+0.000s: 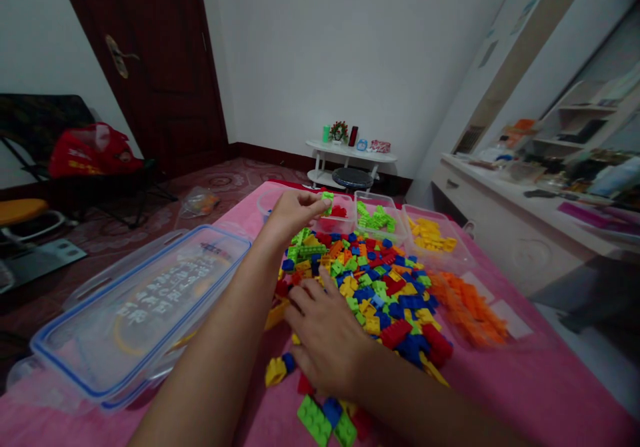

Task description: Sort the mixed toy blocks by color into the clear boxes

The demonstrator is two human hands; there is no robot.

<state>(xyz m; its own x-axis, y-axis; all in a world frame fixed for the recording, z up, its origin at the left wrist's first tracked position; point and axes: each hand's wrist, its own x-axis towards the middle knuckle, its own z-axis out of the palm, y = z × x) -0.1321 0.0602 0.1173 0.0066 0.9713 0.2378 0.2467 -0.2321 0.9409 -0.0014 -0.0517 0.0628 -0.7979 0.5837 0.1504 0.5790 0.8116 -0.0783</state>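
head | pink cloth [545,373] | dark-red door [165,53] | left hand [299,213] pinches green brick [327,197] | right hand [327,333] spread

A pink-cloth-covered table [540,393] fills the lower frame. At its centre spreads a heap of multicoloured plastic bricks [373,287]; on the left lies a clear plastic lid with blue edging [165,307]; clear plastic bins [384,236] of sorted bricks run from upper centre rightward.

We record dim, diffuse light with soft shadows. Left of the left hand [296,215], wide-angle distortion tilts the door [155,53]; right of the right hand [327,333], the white cabinet [493,213] appears blurred.
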